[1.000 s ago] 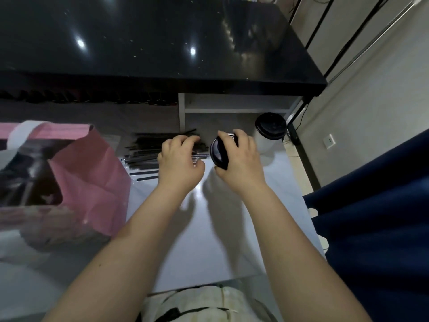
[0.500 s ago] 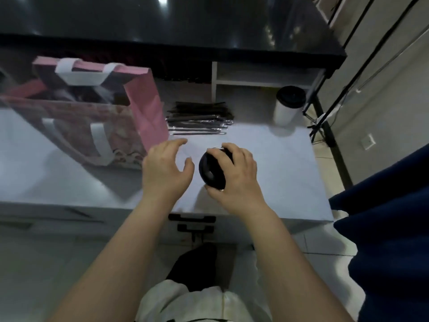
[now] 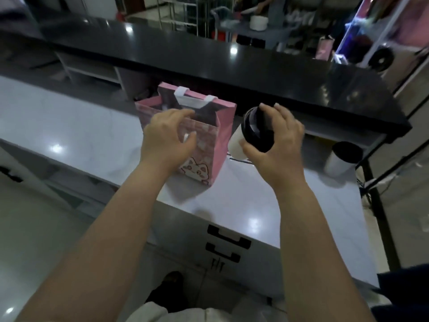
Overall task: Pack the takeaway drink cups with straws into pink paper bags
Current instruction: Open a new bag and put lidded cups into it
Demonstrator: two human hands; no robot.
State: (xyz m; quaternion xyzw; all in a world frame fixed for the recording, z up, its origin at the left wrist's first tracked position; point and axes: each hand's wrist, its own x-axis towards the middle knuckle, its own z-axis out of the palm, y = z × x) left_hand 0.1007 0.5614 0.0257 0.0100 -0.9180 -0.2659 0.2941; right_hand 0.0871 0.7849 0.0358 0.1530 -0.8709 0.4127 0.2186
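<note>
Right hand (image 3: 283,140) grips the lidded cup (image 3: 236,145), tilted, just right of the open pink bag (image 3: 222,140) standing mid-counter (image 3: 267,205). Bare surface runs near and right, up to a second cup (image 3: 339,161). Left hand (image 3: 164,140), fingers spread, now fronts the bag; earlier it was beside the cup. Contact unclear; bag interior dark.

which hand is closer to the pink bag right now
Left. The left hand is over the front wall of the pink bag, near its open top; the right hand is off to the bag's right, holding a black-lidded cup beside it.
</note>
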